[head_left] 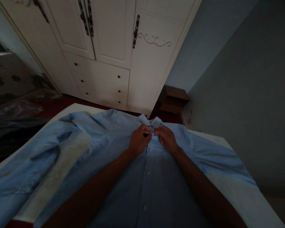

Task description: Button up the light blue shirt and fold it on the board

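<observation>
A light blue button-up shirt (123, 177) lies spread out, front side up, with its collar (156, 121) at the far end and its sleeves out to both sides. Just below the collar, my left hand (140, 138) pinches the front edge of the shirt. Close against it, my right hand (166, 138) is closed on the other side of the same spot, fingertips nearly meeting. The small piece between the fingertips is mostly hidden. White buttons (148, 173) run down the front placket below my hands.
Under the shirt is a white table (239, 193). Beyond it stands a white wardrobe (104, 72) with drawers and dark handles. A small brown cabinet (174, 98) sits by the grey wall (247, 79). Dark cloth and clear plastic (19, 109) lie at the left.
</observation>
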